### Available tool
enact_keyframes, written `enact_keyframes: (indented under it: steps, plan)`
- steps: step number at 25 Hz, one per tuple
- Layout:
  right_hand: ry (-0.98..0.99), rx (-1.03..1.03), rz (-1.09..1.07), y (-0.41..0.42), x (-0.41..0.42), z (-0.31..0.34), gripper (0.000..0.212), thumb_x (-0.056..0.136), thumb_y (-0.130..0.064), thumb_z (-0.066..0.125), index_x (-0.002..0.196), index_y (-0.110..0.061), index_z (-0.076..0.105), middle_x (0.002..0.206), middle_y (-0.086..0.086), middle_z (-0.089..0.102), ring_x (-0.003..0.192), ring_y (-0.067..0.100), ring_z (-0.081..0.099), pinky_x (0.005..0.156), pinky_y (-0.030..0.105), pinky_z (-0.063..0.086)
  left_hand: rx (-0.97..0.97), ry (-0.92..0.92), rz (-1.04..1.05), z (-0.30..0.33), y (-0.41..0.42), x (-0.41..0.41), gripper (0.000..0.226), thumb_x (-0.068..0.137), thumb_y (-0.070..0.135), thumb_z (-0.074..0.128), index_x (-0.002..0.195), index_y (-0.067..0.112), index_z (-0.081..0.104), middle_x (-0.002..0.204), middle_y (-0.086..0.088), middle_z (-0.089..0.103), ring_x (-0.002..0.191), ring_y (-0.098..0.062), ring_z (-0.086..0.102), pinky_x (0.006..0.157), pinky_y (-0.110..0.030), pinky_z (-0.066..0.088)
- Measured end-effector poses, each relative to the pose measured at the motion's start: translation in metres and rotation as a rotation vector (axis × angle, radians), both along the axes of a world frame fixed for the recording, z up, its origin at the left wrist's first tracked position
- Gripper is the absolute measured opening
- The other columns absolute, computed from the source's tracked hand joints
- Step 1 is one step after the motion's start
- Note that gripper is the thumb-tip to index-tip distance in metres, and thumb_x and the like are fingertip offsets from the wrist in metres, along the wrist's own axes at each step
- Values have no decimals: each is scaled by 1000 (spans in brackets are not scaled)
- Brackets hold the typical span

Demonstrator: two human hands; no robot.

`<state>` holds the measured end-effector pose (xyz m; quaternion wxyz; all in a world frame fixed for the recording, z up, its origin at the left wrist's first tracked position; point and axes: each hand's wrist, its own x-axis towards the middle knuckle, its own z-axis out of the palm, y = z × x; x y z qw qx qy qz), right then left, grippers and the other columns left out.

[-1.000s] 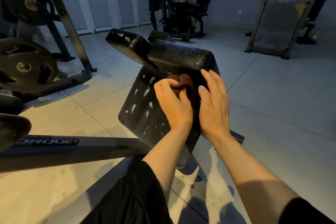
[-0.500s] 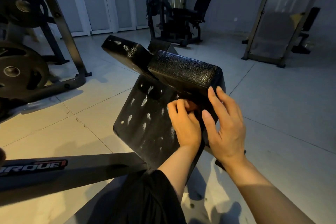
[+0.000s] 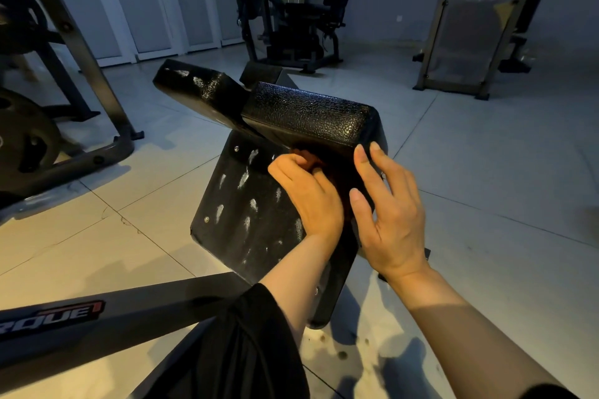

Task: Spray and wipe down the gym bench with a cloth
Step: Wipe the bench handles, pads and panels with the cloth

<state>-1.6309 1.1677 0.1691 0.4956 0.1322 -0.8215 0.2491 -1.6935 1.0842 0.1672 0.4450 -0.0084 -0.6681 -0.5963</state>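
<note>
The person is wearing a loose black sleeve (image 3: 240,343) bunching at the left elbow; both forearms are showing bare, with another dark sleeve edge (image 3: 547,393) peeking at the right.

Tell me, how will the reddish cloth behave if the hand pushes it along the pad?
The cloth looks bunched under the left hand, so it is probably soft and floppy. It likely slides easily, since the black panel shows wet streaks.

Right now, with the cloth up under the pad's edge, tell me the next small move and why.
Probably drag the left hand, which grips the reddish cloth, down and leftward across the black panel: pale streaks cover it there. The right hand rests open on the panel's right edge, steadying it.
</note>
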Motion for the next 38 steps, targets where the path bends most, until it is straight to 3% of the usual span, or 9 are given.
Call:
enact_keyframes:
  steps: [4,9,16,20,23,26,30,35,38]
  plan:
    - [-12,2,-16,-3,2,0,49,95,-27,45,142,-12,45,137,14,51,120,25,48,94,40,48,-187,-129,-161,0,-5,1,36,82,-6,46,97,24,32,104,-14,43,92,-23,47,82,-44,47]
    - [71,134,-183,-7,7,25,48,84,-11,54,131,-4,55,133,19,52,121,30,45,97,45,42,162,-145,92,22,-24,12,26,83,-9,49,95,12,39,110,-11,40,90,-9,39,85,-17,38]
    - [-56,211,-141,-31,4,25,61,84,-14,48,144,-9,41,152,9,36,146,22,20,119,44,13,31,-199,-215,9,-23,18,27,77,-9,57,93,11,53,103,-5,51,90,-15,52,87,-40,48]
    - [-42,163,-128,-32,0,23,64,81,-9,52,144,-8,41,152,9,36,145,23,20,119,48,15,271,-167,74,27,-31,10,26,86,-3,55,103,15,48,116,-2,41,103,-13,47,92,-25,43]
    - [-50,112,-102,-38,-4,19,69,79,-1,59,145,-7,40,153,9,34,147,22,17,118,51,18,232,-148,25,29,-30,2,31,87,-1,58,116,8,49,122,-6,44,109,-12,47,93,-8,38]
    - [-43,110,-90,-36,-6,18,69,79,-1,58,145,-7,39,154,8,33,147,21,15,118,51,18,116,-228,-65,16,-36,6,30,84,0,62,109,14,53,114,-2,51,103,-8,49,97,-21,42]
    - [-48,101,-86,-37,-5,16,72,78,0,60,146,-6,37,154,8,31,147,21,14,116,54,21,245,-95,113,32,-46,-5,33,83,-4,61,111,9,51,117,-5,44,101,-7,46,88,-5,36]
    - [-48,61,-71,-40,-7,15,72,79,2,61,146,-7,37,154,9,32,147,21,14,112,58,28,78,-330,-133,8,-39,-4,30,77,-3,66,101,13,55,111,-3,50,97,-15,54,93,-38,49]
    - [-48,48,-72,-41,-7,14,70,80,-1,57,146,-7,36,154,9,31,148,21,13,111,59,29,275,-216,68,24,-34,-2,34,81,-5,62,108,11,48,120,-3,39,104,-14,49,93,-27,47]
